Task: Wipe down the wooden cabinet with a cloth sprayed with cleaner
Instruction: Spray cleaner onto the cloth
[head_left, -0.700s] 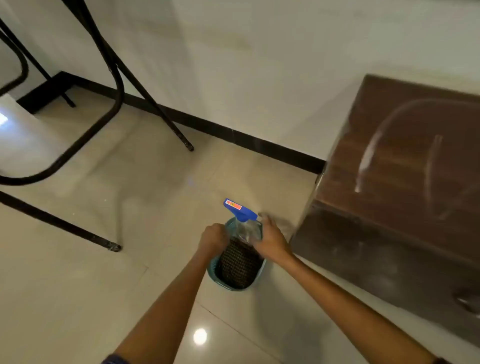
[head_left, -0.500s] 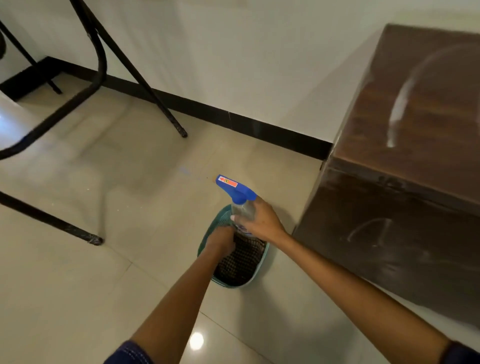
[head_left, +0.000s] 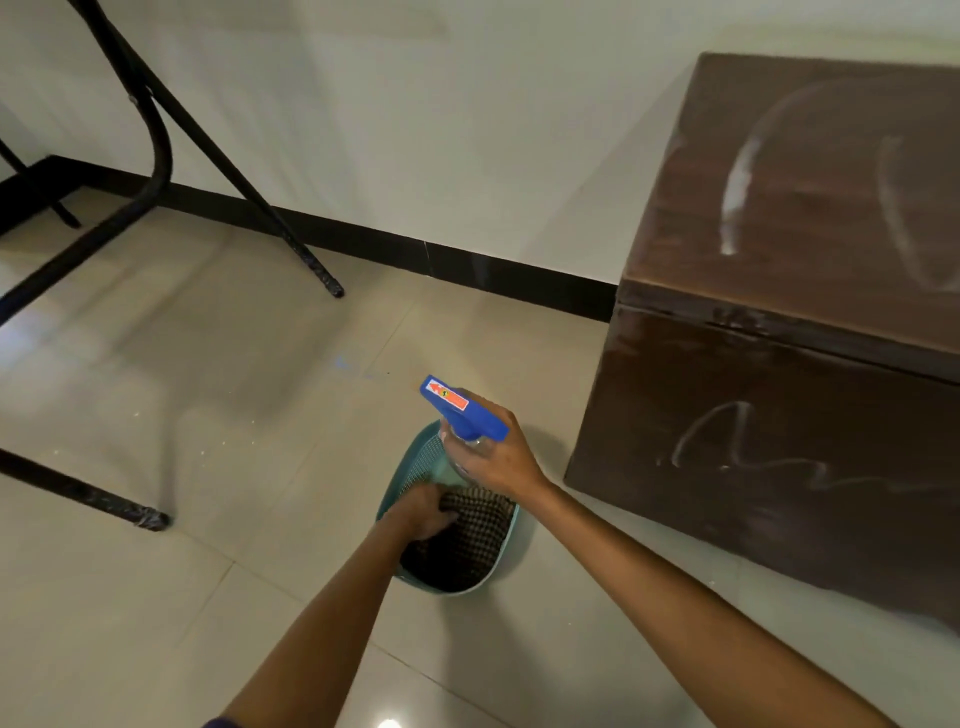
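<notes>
Right hand (head_left: 501, 457) curls round the neck of the spray bottle (head_left: 465, 410), holding it over the far end of the teal basket (head_left: 447, 590) on the floor (head_left: 208, 415); left hand (head_left: 423, 512) is down inside that basket, fingers bunched into the dark checked cloth (head_left: 478, 535); the wooden cabinet (head_left: 779, 441) stands just to the right, pale smears across its top and front; to my eye this is only the gathering stage; no sign of the cloth being sprayed yet, and all the wiping is left to do.
</notes>
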